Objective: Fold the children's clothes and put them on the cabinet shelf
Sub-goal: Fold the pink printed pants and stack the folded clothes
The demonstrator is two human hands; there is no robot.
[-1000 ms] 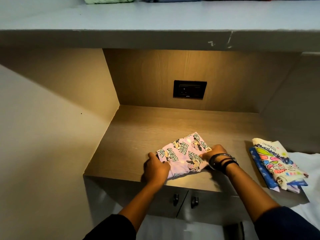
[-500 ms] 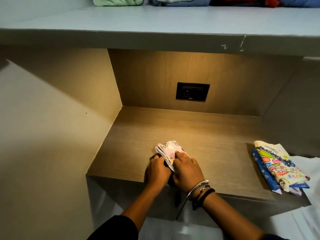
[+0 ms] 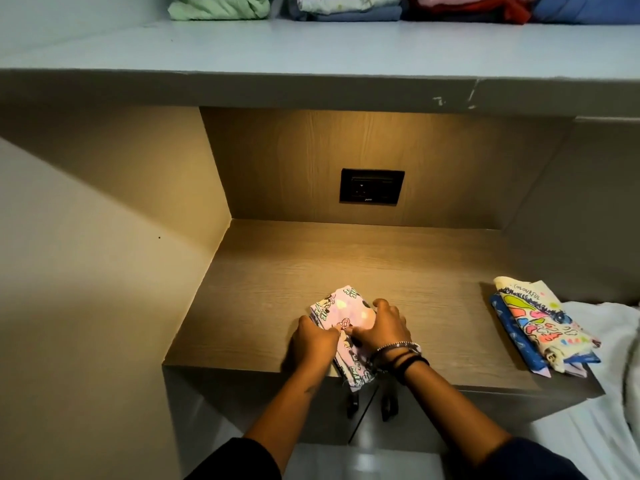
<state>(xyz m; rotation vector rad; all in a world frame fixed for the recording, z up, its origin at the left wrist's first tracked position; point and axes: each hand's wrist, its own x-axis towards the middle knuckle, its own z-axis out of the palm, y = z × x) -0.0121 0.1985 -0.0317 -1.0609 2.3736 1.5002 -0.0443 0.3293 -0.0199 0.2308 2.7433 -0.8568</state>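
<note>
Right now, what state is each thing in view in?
Pink cartoon-print garment: folded small on the wooden counter, near end hanging over the front edge.
Left hand: gripping the garment's left side.
Right hand: pressing down on the garment.
Colourful print clothes: folded, stacked at the counter's right.
Clothes on the upper shelf: folded, in a row.
Cabinet doors: closed.

The garment (image 3: pixel 341 315) at 6 o'clock is pale pink with cartoon mouse prints and green lettering. At 3 o'clock, a cream piece (image 3: pixel 540 320) bears neon doodles over a blue patterned one (image 3: pixel 512 336). The counter (image 3: pixel 381 268) is grey-brown woodgrain; the socket (image 3: pixel 371 190) black.
</note>
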